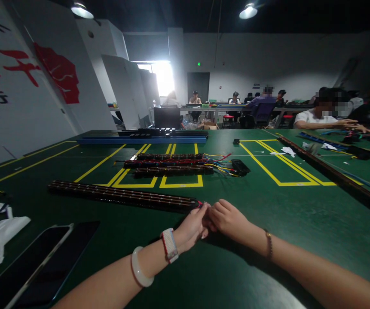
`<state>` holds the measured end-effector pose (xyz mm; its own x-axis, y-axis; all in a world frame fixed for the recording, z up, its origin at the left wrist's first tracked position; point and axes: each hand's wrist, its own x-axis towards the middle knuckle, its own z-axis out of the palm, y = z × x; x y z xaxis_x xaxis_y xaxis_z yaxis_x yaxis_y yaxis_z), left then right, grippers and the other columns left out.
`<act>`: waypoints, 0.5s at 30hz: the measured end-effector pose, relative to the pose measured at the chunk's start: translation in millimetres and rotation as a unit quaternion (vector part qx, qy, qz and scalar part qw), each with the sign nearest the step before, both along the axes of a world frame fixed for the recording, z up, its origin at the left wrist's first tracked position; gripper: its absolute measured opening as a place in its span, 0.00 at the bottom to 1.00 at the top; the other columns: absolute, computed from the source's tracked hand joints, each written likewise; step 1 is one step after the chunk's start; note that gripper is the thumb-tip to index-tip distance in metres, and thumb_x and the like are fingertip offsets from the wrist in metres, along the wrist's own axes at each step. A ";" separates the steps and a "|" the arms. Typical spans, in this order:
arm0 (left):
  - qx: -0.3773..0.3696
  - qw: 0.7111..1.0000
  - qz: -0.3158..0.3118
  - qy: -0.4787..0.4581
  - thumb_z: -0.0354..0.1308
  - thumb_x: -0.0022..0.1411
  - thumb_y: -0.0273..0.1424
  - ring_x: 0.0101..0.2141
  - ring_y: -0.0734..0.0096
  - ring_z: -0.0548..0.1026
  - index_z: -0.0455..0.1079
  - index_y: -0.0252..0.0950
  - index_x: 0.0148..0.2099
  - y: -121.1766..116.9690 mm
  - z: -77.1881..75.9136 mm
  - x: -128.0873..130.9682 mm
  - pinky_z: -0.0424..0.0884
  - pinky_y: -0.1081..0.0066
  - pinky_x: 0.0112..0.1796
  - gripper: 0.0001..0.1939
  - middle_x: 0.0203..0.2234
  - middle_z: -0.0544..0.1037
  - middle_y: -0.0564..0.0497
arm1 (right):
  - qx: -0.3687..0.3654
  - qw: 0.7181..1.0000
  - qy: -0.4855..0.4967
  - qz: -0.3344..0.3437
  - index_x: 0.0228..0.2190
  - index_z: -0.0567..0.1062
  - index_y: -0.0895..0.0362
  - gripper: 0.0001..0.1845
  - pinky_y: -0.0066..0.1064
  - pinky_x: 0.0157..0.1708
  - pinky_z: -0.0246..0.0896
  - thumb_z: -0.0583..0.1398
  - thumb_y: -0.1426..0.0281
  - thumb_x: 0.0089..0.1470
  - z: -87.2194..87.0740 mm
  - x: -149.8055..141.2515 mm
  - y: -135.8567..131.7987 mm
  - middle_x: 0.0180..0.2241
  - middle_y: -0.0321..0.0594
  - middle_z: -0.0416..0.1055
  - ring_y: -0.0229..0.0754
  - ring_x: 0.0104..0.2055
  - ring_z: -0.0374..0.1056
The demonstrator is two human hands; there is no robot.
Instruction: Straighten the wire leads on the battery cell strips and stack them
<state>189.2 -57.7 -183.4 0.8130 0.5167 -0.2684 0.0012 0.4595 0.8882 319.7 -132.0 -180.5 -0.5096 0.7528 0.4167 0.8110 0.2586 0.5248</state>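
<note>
In the head view, the left hand (189,229) and right hand (230,216) meet just beyond the near end of a long dark strip (123,196). Both hands' fingers are curled in against each other; their tips are hidden, so I cannot tell whether they are clamped on anything. A bit of red wire (199,204) shows right at the left fingertips.

The strip lies flat on the green table (249,262), running away to the left of the fingers. It looks fairly stiff along its length and perhaps somewhat heavy, with a smooth, maybe slippery side; the wire end seems thin, soft and easily strained. The strip's solid body just left of the fingers looks the safer hold. Beyond the fingers lie wired bundles (172,163); nearer and left, two phones (60,262).
</note>
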 end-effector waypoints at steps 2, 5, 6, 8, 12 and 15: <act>-0.003 1.000 0.008 0.011 0.43 0.67 0.40 0.13 0.82 0.60 0.56 0.34 0.32 1.2 -2.1 0.7 0.51 0.81 0.14 0.15 0.15 0.62 0.57 | -0.031 1.000 -0.006 -0.005 0.30 0.72 0.61 0.07 0.35 0.36 0.48 0.54 0.77 0.54 2.1 -3.5 -2.5 0.31 0.43 0.66 0.41 0.33 0.56; 0.004 1.000 -0.011 0.020 0.42 0.67 0.42 0.13 0.80 0.61 0.57 0.34 0.32 3.2 -5.2 0.7 0.51 0.80 0.14 0.17 0.15 0.64 0.55 | -0.067 0.998 -0.001 -0.020 0.30 0.72 0.61 0.06 0.36 0.36 0.47 0.55 0.75 0.54 9.3 -8.3 -5.4 0.30 0.44 0.66 0.42 0.33 0.56; 0.009 1.000 -0.014 0.026 0.42 0.67 0.42 0.13 0.80 0.61 0.58 0.34 0.32 3.5 -5.5 0.5 0.51 0.80 0.14 0.18 0.14 0.64 0.54 | -0.074 0.997 0.005 -0.024 0.29 0.72 0.61 0.06 0.36 0.36 0.47 0.55 0.74 0.54 12.9 -9.6 -6.0 0.30 0.44 0.66 0.42 0.33 0.56; 0.018 0.999 -0.007 0.045 0.40 0.67 0.41 0.12 0.80 0.60 0.57 0.34 0.31 3.2 -4.5 -0.1 0.49 0.80 0.13 0.18 0.13 0.63 0.55 | -0.075 0.996 0.028 -0.035 0.29 0.72 0.60 0.08 0.36 0.34 0.45 0.54 0.72 0.56 21.0 -11.6 -6.7 0.28 0.43 0.65 0.41 0.32 0.56; 0.020 0.998 -0.003 0.067 0.38 0.68 0.37 0.12 0.79 0.63 0.59 0.32 0.30 1.1 1.7 -1.7 0.48 0.80 0.13 0.18 0.13 0.64 0.54 | -0.058 0.991 0.100 -0.074 0.28 0.73 0.59 0.14 0.35 0.33 0.45 0.56 0.62 0.57 31.9 -13.2 -7.0 0.26 0.41 0.66 0.41 0.31 0.57; 0.018 0.998 -0.022 0.051 0.39 0.68 0.36 0.15 0.77 0.67 0.60 0.30 0.31 0.3 4.6 -2.7 0.49 0.80 0.13 0.18 0.16 0.67 0.51 | -0.110 0.979 0.125 -0.119 0.25 0.73 0.59 0.13 0.34 0.31 0.45 0.59 0.63 0.55 29.5 -9.6 -4.9 0.24 0.41 0.67 0.40 0.29 0.60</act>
<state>186.5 -57.4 -178.8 0.8045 0.4917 -0.3331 0.1127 0.4244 0.8985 310.1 -136.9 -151.0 -0.2123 0.9231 0.3208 0.9578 0.1315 0.2555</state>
